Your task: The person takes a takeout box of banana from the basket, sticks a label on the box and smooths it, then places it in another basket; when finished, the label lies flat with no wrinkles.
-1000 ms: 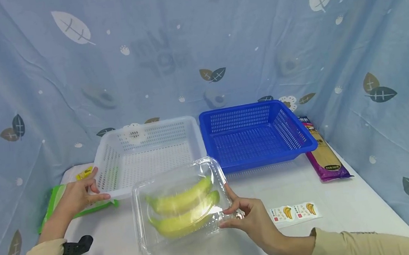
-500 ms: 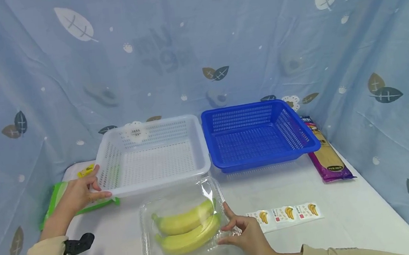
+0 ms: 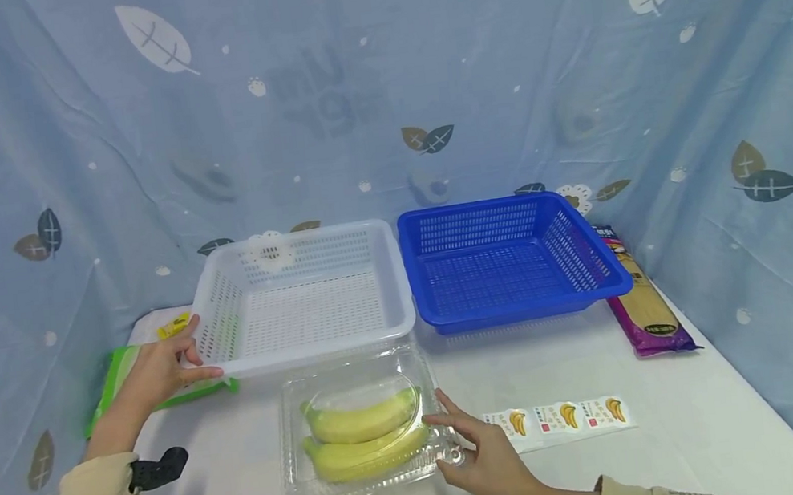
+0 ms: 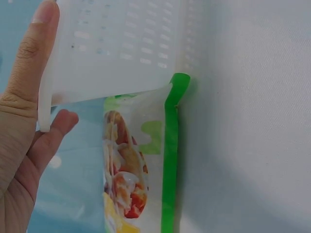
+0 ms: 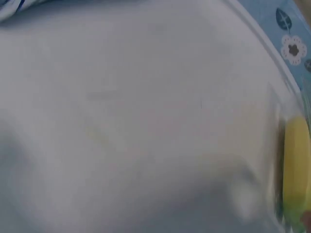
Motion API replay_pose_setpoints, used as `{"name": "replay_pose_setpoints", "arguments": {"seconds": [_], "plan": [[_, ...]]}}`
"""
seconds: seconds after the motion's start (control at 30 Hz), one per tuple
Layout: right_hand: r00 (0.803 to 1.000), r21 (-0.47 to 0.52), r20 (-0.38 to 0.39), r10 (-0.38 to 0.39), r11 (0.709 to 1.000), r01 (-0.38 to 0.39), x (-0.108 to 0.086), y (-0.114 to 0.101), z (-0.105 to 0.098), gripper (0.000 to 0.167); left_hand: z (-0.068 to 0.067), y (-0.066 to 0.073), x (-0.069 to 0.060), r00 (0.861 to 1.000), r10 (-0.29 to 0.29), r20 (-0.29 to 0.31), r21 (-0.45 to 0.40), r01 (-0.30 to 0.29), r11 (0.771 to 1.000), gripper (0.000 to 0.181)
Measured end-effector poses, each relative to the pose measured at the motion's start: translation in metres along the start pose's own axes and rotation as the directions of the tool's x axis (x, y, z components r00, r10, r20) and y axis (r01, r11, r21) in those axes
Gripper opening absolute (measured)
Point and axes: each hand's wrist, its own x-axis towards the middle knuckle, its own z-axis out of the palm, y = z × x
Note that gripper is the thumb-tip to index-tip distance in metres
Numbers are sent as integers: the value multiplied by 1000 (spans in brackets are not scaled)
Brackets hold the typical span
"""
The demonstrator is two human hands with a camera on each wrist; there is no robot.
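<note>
- A white table (image 3: pixel 234 494) is stretching out before the person, and a blue curtain (image 3: pixel 531 148) printed with leaves and flowers is hanging behind it and along both sides.
- The left hand (image 3: pixel 158 375) is gripping the near-left corner of a white basket (image 3: pixel 312 313), thumb and fingers pinching its rim.
- The right hand (image 3: pixel 487 456) is pinching the right edge of a clear container (image 3: pixel 360 491), which is sitting in front of the white basket; two bananas (image 3: pixel 364 423) are lying side by side inside.
- A blue basket (image 3: pixel 486 270) is standing just right of the white one, near the back curtain.
- A purple-ended package (image 3: pixel 642 302) is lying along the table's right side.
- A strip of banana stickers (image 3: pixel 560 421) is lying flat beyond the right hand.
- A green-edged bag (image 4: pixel 136 165) and a small yellow packet (image 3: pixel 174 326) are lying left of the white basket, by the left hand.
</note>
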Motion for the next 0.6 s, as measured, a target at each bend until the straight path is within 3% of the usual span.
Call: {"name": "replay_pose_setpoints", "arguments": {"seconds": [0.1,0.23,0.43,0.6], "plan": [[990,-21,98,-103,994,106,5,4,-13,39,1,0,-1,1000,-8,2,-1,8,1000,44],[968,-81,140,-210,972,222,14,7,-21,39,1,0,0,1000,-14,14,-3,14,1000,43],[968,-134,149,-201,966,221,26,4,-19,35,1,1,1,1000,-2,9,-4,2,1000,43],[974,-104,142,-177,976,192,34,2,-9,34,1,2,0,1000,-6,3,-9,6,1000,43]]}}
